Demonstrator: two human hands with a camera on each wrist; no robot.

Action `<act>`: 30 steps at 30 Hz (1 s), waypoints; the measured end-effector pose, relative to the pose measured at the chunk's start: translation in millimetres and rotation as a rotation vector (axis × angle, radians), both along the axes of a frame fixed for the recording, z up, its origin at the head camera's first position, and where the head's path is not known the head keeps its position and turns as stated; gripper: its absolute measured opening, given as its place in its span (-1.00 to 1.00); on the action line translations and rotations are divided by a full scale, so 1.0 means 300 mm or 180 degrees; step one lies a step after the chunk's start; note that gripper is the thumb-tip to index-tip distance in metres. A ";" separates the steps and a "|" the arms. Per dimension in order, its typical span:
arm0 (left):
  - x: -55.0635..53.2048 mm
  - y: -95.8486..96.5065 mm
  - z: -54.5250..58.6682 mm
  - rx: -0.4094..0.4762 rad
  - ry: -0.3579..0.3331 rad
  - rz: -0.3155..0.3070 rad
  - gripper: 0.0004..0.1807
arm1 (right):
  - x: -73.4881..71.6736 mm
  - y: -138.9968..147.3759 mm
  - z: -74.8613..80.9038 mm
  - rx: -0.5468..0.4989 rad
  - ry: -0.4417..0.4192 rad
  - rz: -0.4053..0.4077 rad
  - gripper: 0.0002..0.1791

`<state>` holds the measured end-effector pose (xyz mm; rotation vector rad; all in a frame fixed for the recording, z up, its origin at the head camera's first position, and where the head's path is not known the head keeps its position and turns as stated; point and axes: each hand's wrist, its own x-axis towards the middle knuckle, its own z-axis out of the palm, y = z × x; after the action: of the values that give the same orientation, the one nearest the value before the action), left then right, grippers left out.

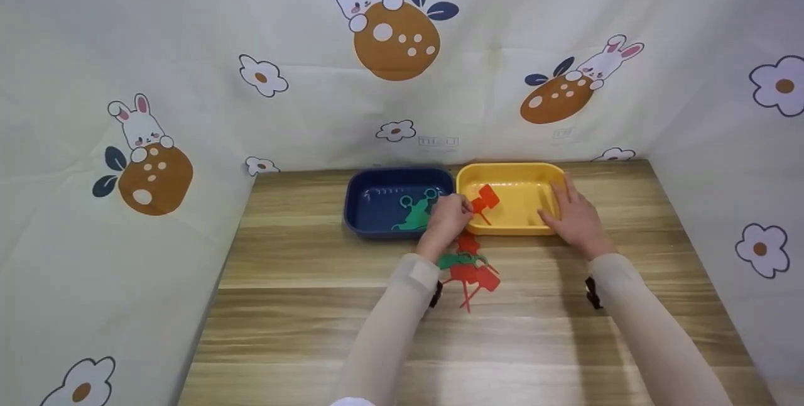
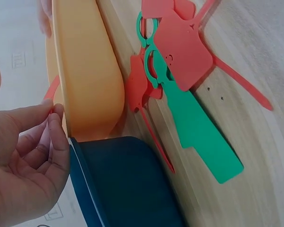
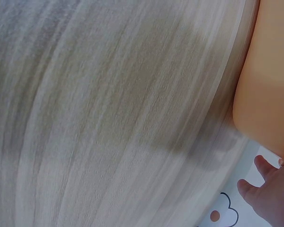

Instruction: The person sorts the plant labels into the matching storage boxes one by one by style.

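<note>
Head view: a wood-grain surface (image 1: 282, 330) carries two rounded rectangular trays set side by side at its far edge. The blue tray (image 1: 370, 202) is on the left, the yellow tray (image 1: 521, 198) on the right.

The left hand (image 1: 447, 217) is at the near left corner of the yellow tray, its thumb and fingertips drawn narrow in a pinch on a thin, flat red piece (image 1: 487, 196) with a squarish end. The piece is over the left part of the yellow tray; whether it touches the tray floor cannot be told. The right hand (image 1: 579, 220) is at the right end of the yellow tray, fingers spread wide and touching its rim.

A flat green cutout with ring-shaped ends (image 1: 416, 214) lies in the right part of the blue tray, partly hidden by the left hand.

On the surface, near side of the trays, red and green cutouts lie overlapping. The left wrist view shows among them a green knife-shaped cutout with ring ends (image 2: 206, 135) and a red square-headed cutout with a thin stick (image 2: 184, 52), the latter partly covering the green one.
</note>
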<state>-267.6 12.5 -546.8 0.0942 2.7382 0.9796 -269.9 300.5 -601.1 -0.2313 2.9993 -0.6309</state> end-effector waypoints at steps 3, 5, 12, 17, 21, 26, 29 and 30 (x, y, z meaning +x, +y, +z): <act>0.000 0.013 0.001 -0.0088 -0.0011 -0.0014 -0.96 | 0.001 0.003 -0.001 0.0019 -0.0005 -0.0006 -0.06; 0.000 0.022 0.000 -0.0144 -0.0010 -0.0021 -0.96 | 0.000 0.003 -0.002 0.0026 -0.0019 -0.0003 -0.06; 0.001 0.043 -0.001 -0.0360 0.0067 -0.0020 -0.97 | 0.001 0.004 0.000 0.0016 -0.0010 -0.0001 -0.07; 0.001 0.046 0.002 -0.0622 0.0238 -0.0109 -0.96 | 0.007 0.002 0.002 -0.0002 0.0131 0.0008 -0.12; -0.002 0.049 -0.002 -0.0733 0.0205 -0.0125 -0.96 | 0.007 0.001 0.001 0.0013 0.0096 0.0002 -0.11; -0.003 0.050 -0.009 -0.0828 0.0214 -0.0135 -0.93 | 0.002 0.000 -0.001 0.0022 0.0023 -0.0011 -0.10; -0.004 0.050 -0.013 -0.0863 0.0237 -0.0131 -0.89 | 0.001 0.001 0.000 0.0015 -0.0014 -0.0017 -0.10; -0.004 0.049 -0.014 -0.0867 0.0239 -0.0126 -0.87 | 0.001 0.001 0.000 0.0010 -0.0023 -0.0020 -0.10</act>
<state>-268.8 27.2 -550.9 0.1400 2.8962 0.5965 -269.5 300.9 -601.1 -0.2190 2.9952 -0.6261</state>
